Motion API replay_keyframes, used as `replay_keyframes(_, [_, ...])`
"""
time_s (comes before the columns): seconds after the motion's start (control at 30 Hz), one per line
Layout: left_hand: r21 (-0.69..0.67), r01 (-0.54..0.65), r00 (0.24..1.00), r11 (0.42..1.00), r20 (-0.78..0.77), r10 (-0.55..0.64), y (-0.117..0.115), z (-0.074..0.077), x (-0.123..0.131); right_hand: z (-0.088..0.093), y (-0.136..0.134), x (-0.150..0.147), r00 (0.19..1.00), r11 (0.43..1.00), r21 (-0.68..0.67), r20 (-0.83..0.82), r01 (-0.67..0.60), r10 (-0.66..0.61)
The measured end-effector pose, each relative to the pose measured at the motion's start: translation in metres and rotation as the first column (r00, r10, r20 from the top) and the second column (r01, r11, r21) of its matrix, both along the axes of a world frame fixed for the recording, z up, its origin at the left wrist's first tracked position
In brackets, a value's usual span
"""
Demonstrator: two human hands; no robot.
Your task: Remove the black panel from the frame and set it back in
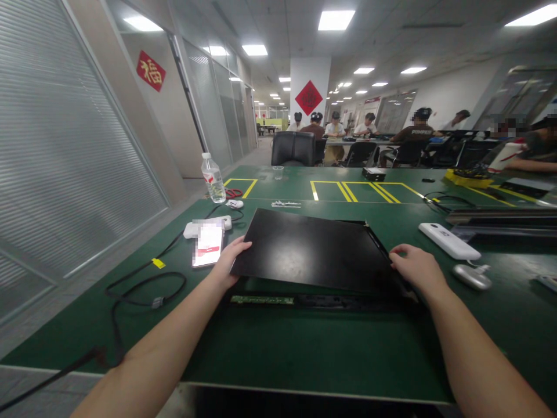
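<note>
A dark, flat panel [311, 249] is tilted above the green table, its left side raised. My left hand [232, 258] is closed on the panel's left edge, thumb on top. At the right, my right hand [413, 264] has its fingers pinched at a thin black frame [378, 241] along the panel's right side; whether it also grips the panel is hidden. Beneath the panel's near edge lies a black strip with a green circuit board [262, 300].
Left of the panel are a lit phone [209, 244], a white power bank [190, 227], a black cable [150, 267] and a water bottle [213, 180]. On the right lie another power bank [450, 241] and a silver mouse-like object [472, 276]. Several people sit beyond the table.
</note>
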State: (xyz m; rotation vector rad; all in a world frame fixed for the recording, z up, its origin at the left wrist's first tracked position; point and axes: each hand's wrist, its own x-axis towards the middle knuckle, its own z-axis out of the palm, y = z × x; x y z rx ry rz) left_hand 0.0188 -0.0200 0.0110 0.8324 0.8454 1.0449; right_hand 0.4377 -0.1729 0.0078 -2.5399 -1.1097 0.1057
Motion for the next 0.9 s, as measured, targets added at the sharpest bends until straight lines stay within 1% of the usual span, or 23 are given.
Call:
replay_keyframes(0.33, [0.012, -0.009, 1.000, 1.000, -0.015, 0.009, 0.0001, -0.0010, 0.0005, -0.0075, 0.0018, 0.0066, 1.000, 0.999, 0.046, 0.008, -0.014, 0.014])
replay_keyframes(0.5, [0.035, -0.021, 0.999, 0.999, -0.025, 0.022, -0.0010, -0.0024, 0.0006, -0.0063, 0.0015, 0.0091, 0.998, 0.997, 0.028, 0.006, -0.068, 0.068])
replay_keyframes(0.73, [0.034, -0.020, 0.998, 0.999, -0.054, 0.022, -0.0007, -0.0031, 0.0011, -0.0031, 0.0014, 0.0064, 0.997, 0.997, 0.026, 0.005, -0.073, 0.073])
replay_keyframes(0.9, [0.048, -0.026, 0.997, 0.998, -0.072, 0.030, -0.0016, -0.0018, 0.0019, 0.0014, -0.0003, 0.0021, 0.994, 0.998, 0.059, -0.101, -0.037, 0.042])
